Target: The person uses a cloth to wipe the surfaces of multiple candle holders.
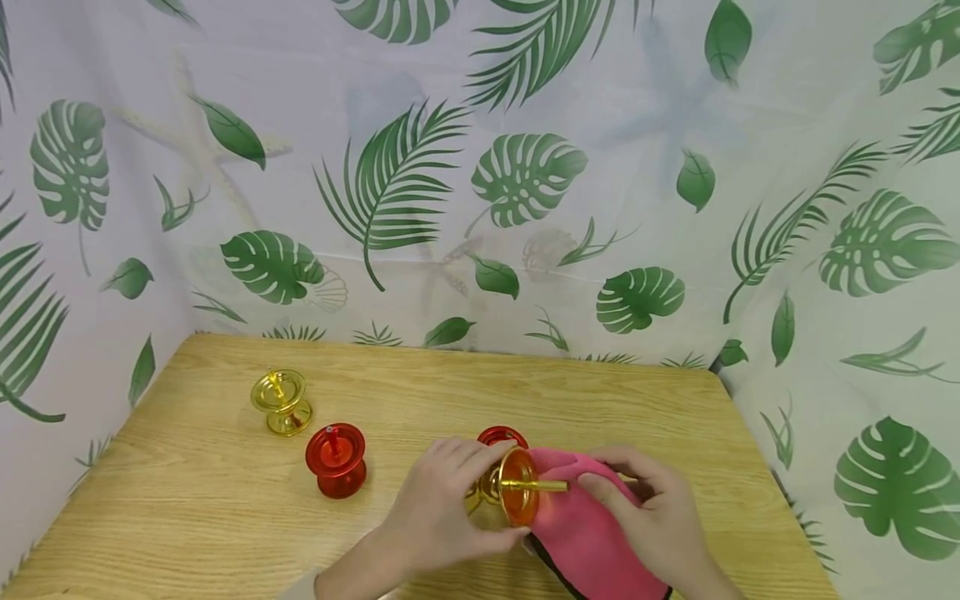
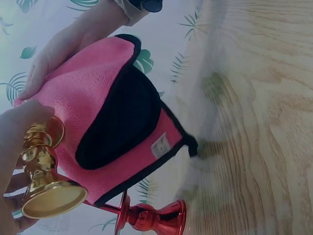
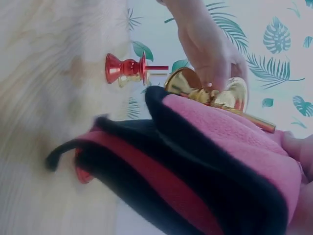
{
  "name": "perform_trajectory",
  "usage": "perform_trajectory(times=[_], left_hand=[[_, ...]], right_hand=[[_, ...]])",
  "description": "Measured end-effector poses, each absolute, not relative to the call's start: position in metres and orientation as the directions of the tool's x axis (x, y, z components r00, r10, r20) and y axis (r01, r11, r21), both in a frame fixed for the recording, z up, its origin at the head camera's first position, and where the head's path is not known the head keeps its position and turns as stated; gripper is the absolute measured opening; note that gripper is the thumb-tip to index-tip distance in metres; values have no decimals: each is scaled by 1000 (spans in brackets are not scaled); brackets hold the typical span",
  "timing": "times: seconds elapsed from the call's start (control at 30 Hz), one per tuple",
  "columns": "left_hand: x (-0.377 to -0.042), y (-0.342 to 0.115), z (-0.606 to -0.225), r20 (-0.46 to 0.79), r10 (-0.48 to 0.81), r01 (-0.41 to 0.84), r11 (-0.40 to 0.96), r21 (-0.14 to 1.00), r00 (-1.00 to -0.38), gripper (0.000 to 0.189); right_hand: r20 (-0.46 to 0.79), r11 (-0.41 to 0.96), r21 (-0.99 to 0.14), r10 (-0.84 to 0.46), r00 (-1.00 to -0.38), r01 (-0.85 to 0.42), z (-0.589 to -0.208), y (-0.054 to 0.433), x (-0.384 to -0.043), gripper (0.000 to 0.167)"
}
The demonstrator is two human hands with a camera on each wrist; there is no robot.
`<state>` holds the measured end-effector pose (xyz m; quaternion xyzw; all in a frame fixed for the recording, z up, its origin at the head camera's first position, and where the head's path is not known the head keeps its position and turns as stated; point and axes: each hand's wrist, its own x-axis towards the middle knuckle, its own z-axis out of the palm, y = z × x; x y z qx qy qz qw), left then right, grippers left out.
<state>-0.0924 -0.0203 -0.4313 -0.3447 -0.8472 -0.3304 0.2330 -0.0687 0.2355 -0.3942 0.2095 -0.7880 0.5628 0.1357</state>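
My left hand [image 1: 441,504] grips a shiny gold candle holder [image 1: 519,492] by its dish and stem. The holder is tipped on its side above the table, its spike pointing right. In my right hand [image 1: 663,517] is a pink cloth [image 1: 600,542] with black edging, pinched between thumb and fingers. The cloth lies close against the holder's dish and spike. Seen from the left wrist, the cloth hangs in a fold with a small white label [image 2: 160,146] and a black loop at its corner. A red candle holder [image 1: 502,434] stands behind, partly hidden by the hand and cloth.
On the left of the wooden table [image 1: 187,500] stand another gold candle holder [image 1: 283,402] and a red candle holder [image 1: 337,460], both upright. A white curtain [image 1: 435,275] with green leaf prints borders the table at the back and sides.
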Motion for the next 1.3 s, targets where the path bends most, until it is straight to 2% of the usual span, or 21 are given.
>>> perform_trajectory(times=[0.1,0.23,0.37,0.53,0.7,0.9,0.97,1.07,1.2,1.3], left_hand=[[-91,-19,-429,587,382,693,510,509,-713,74],[-88,-16,-426,549,331,638,479,603,-768,72],[-88,-14,-427,556,305,630,469,618,-773,70],[-90,-13,-428,561,311,634,499,591,-767,72],[-91,-13,-430,581,349,657,579,483,-735,77],[-90,-9,-436,677,399,693,684,231,-619,80],[-90,-7,-437,711,405,690,707,155,-575,76],[-90,-4,-439,747,414,678,732,67,-520,69],[-90,-2,-440,769,426,662,749,-4,-477,66],[-89,-2,-440,771,417,668,744,13,-480,66]], right_hand=[[534,271,-787,-151,-832,-554,-400,237,-70,29],[710,279,-629,-173,-683,-725,-410,233,-74,25],[812,241,-490,-223,-540,-837,-419,224,-77,16],[835,327,-382,-280,-474,-865,-425,211,-76,23],[801,407,-358,-329,-501,-840,-429,204,-70,23],[727,482,-423,-325,-605,-767,-425,199,-63,15],[707,500,-449,-309,-636,-741,-422,197,-62,22],[646,518,-531,-264,-716,-670,-416,194,-59,31],[542,520,-643,-208,-814,-562,-407,192,-56,25],[529,520,-653,-209,-823,-551,-405,191,-56,23]])
